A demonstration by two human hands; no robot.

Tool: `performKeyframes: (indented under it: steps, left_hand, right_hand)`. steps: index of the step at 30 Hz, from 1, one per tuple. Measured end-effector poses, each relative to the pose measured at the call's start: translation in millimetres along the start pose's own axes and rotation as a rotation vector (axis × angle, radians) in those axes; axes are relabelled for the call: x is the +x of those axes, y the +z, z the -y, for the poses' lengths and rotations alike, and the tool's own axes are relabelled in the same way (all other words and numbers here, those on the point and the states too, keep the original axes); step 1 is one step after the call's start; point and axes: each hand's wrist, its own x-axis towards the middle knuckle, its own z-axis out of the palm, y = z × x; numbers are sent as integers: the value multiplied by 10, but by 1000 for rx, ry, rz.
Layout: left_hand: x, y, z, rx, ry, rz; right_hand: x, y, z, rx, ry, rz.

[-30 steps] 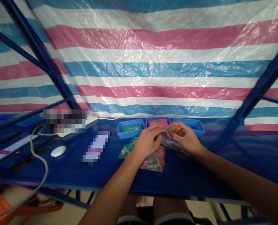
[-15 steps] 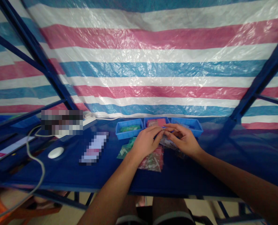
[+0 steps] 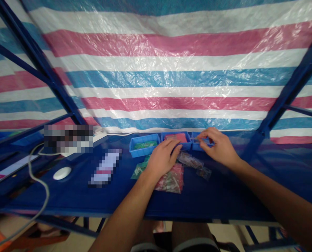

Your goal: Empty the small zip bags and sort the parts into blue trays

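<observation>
Clear plastic packets (image 3: 189, 160) lie on the blue table (image 3: 210, 203), just right of my left fingertips and below my right ones, with a small clear bag (image 3: 204, 173) beside them, nearer me. The thumb and fingers of my left hand (image 3: 163, 157) stand apart, palm down. Red packets (image 3: 171, 180) lie just nearer me than those fingers, and green packets (image 3: 139, 169) show to their left, partly under my hand.

My right hand (image 3: 217, 145) is up over the right blue bin (image 3: 197, 146), thumb and forefinger close together; I cannot tell whether they pinch anything. Just beyond my left fingertips sits the middle blue bin (image 3: 186, 145), with red packets inside, and left of it the left blue bin (image 3: 145, 152) holds green ones. Well left of my fingers lie a blurred-out phone-like slab (image 3: 106, 167) and a white rounded object (image 3: 62, 173).
</observation>
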Motion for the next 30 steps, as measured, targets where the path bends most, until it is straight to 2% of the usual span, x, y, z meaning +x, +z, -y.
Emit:
performKeyframes:
  steps: [2,5,7,11,14,18,26,30]
  left_hand:
    - [-3,-13,26,10,-8,-27]
    - [-6,-19,50,30,0,-32]
    - [-6,-16,50,43,3,-26]
    - [-9,-3,21,53,-2,-6]
    - [-11,10,4,53,1,8]
    - [-12,15,4,49,6,2]
    - [-32,15,-8,-27,47,41]
    - [-34,65,18,-58,18,46]
  right_hand:
    - [9,-62,-149,-149,-38,-15]
    - [5,-97,-194,-186,-79,49]
    - [-11,-71,-93,-114,-130,134]
    - [-82,99,202,61,-220,389]
    - [-145,248,300,132,-228,457]
    - [-167,316,252,146,-200,419]
    - [-123,231,231,205,7,154]
    - [-138,250,244,259,117,131]
